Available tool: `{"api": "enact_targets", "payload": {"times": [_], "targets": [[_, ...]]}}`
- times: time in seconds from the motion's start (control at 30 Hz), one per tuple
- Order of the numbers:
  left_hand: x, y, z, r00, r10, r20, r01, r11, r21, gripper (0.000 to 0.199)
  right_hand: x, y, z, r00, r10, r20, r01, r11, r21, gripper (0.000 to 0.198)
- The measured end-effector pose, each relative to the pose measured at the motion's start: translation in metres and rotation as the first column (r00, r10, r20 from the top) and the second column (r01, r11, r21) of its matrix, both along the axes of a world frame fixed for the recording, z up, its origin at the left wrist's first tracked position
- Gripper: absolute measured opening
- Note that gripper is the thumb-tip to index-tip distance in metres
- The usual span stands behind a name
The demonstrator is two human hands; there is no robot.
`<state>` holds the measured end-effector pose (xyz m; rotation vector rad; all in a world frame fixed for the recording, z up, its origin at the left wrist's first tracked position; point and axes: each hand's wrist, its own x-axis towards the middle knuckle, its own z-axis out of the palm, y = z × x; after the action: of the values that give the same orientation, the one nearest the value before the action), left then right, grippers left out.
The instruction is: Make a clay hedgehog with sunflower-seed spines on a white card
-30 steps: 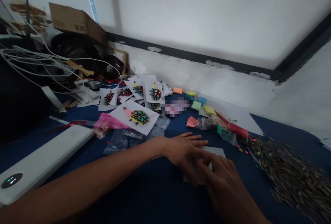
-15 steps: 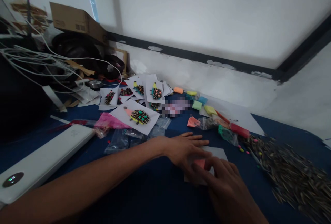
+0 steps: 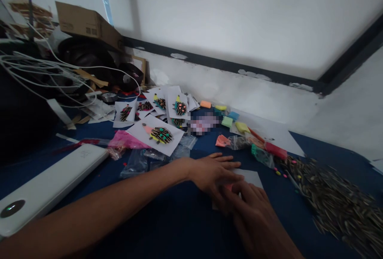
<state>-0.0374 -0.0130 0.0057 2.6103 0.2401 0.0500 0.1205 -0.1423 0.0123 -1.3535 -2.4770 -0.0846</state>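
Observation:
A small white sheet of paper (image 3: 253, 177) lies on the dark blue cloth under both hands. My left hand (image 3: 214, 175) rests flat across its left side, fingers stretched and spread, holding nothing. On the sheet is a coral patch (image 3: 229, 187), which looks like modelling clay; only a sliver shows between the hands. My right hand (image 3: 254, 207) is curled over that patch, close against my left thumb side. Its fingers are bent together and their tips are hidden, so I cannot make out what is in them.
Hedgehog pictures of seeds and clay on paper (image 3: 160, 135) lie beyond my left hand. Clay blocks (image 3: 227, 121) and small bags line the back. A heap of striped seeds (image 3: 344, 207) spreads at right. A white oblong device (image 3: 54, 183) lies at left, near plastic bags (image 3: 134, 163).
My right hand has moved slightly left and its fingers have curled further over the coral patch, covering more of it. My left hand stays flat in place.

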Motion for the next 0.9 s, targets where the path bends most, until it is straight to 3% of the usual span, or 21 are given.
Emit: {"api": "enact_targets", "payload": {"times": [0.17,0.4,0.9], "targets": [[0.001,-0.001,0.002,1.0,0.005,0.0,-0.005,1.0,-0.001,0.087,-0.001,0.001,0.001,1.0,-0.006,-0.028,0.006,1.0,-0.001,0.038],[0.0,-0.002,0.001,1.0,0.018,0.019,-0.018,1.0,-0.012,0.089,0.01,0.006,0.0,0.998,-0.065,-0.02,0.067,0.991,0.119,0.04],[-0.001,-0.002,0.007,1.0,0.011,-0.009,-0.011,1.0,-0.024,0.09,0.013,0.004,-0.004,0.997,-0.065,0.03,0.062,0.993,0.1,0.03]]}}
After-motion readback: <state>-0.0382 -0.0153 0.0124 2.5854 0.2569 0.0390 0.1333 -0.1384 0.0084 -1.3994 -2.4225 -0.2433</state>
